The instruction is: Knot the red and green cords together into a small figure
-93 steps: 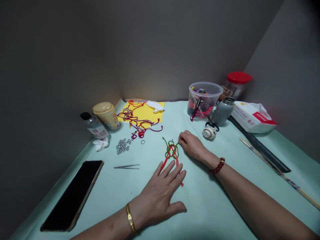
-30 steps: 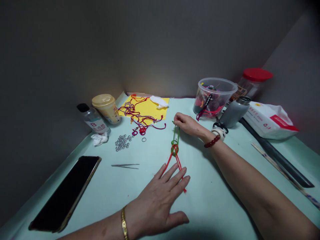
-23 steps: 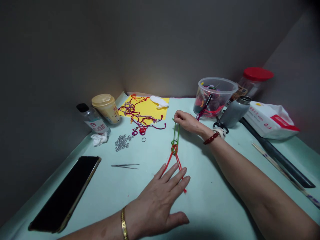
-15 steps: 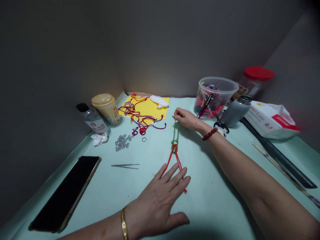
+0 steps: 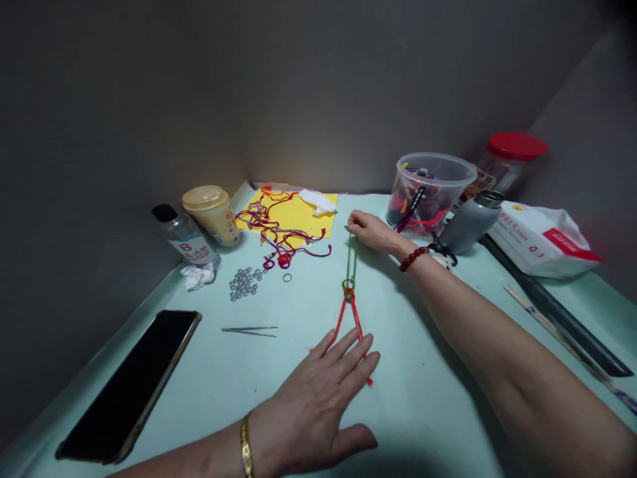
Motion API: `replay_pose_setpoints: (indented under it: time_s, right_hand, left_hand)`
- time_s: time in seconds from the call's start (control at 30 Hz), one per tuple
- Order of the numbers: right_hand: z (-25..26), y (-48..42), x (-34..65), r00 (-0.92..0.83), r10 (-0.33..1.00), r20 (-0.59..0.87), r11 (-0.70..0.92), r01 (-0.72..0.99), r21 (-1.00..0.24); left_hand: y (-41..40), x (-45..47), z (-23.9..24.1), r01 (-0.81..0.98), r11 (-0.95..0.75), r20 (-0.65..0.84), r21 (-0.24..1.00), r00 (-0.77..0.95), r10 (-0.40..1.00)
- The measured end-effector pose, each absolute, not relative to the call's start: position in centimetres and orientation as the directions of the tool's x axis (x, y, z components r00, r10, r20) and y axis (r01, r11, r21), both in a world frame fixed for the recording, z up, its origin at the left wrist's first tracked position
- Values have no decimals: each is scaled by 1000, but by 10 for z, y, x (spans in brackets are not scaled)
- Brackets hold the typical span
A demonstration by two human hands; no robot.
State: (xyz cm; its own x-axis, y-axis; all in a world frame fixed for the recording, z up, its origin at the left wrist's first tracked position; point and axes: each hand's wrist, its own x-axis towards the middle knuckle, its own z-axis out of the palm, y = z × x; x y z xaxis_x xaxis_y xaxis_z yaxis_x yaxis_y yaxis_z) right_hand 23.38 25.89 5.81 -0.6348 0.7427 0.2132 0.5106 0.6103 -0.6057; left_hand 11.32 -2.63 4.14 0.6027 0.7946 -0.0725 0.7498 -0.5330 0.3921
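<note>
My left hand (image 5: pixel 331 392) lies flat with its fingers spread, pressing the red cord (image 5: pixel 340 321) onto the table. The two red strands run up in a narrow V to a small knot (image 5: pixel 349 293) where red and green meet. From that knot two strands of green cord (image 5: pixel 349 255) stretch away from me. At their far end my right hand (image 5: pixel 362 227) is closed in a pinch on the green cord; the fingertips partly hide its end. Left of the cords lie tweezers (image 5: pixel 249 330), a small ring (image 5: pixel 287 277) and a cluster of small metal-looking rings (image 5: pixel 243 284).
A phone (image 5: pixel 132 385) lies at the left, behind it a bottle (image 5: pixel 186 239) and a lidded cup (image 5: pixel 213 214). Tangled cords cover yellow paper (image 5: pixel 298 216) at the back. A clear tub (image 5: pixel 430 192), grey flask (image 5: pixel 470 222), red-lidded jar (image 5: pixel 517 147) and white packet (image 5: pixel 542 236) stand at the right.
My right hand has shifted very slightly away from me, with the green cord and knot following a little. My left hand stays flat on the red cord.
</note>
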Motion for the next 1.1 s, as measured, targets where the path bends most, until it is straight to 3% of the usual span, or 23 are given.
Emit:
replay_pose_setpoints:
  time_s: [0.63,0.9,1.1]
  right_hand:
    - [58,277,210,-594,779,198,596,607,-526]
    - [61,261,216,-623,760,187,607,577,-546]
    - [58,251,224,-621,757,203,605,547,-579]
  left_hand:
    - [-27,112,42,750,-518,-80,411,596,799]
    - [-27,113,39,748,-528,28,402,566,824]
    - [-25,118,41,714,-505,167,484,491,855]
